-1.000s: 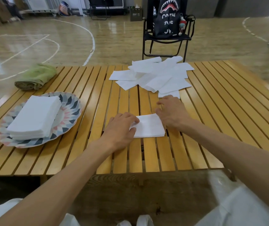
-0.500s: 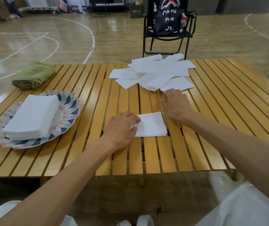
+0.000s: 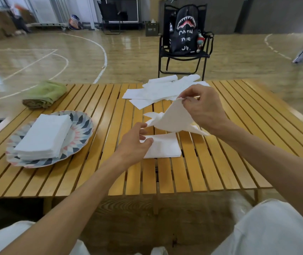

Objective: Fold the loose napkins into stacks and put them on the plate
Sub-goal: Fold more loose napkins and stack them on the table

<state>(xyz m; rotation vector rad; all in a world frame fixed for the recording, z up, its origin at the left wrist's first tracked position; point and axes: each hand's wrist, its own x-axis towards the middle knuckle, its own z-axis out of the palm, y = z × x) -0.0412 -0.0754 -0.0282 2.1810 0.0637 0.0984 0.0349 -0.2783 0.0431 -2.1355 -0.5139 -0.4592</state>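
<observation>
A green towel (image 3: pixel 45 96) lies beyond the plate (image 3: pixel 84 133) on the desk (image 3: pixel 229 162). The right hand (image 3: pixel 205 109) pinches a limp napkin (image 3: pixel 174 120); the left hand (image 3: pixel 134 144) grips its lower corner.

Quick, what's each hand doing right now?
Left hand: pinching the lower corner of a loose napkin held in the air.
Right hand: pinching the same napkin's top corner.

Bare forearms with no sleeves showing, white trousers (image 3: pixel 268 229) on both legs, white shoe tips (image 3: pixel 158 251)
</observation>
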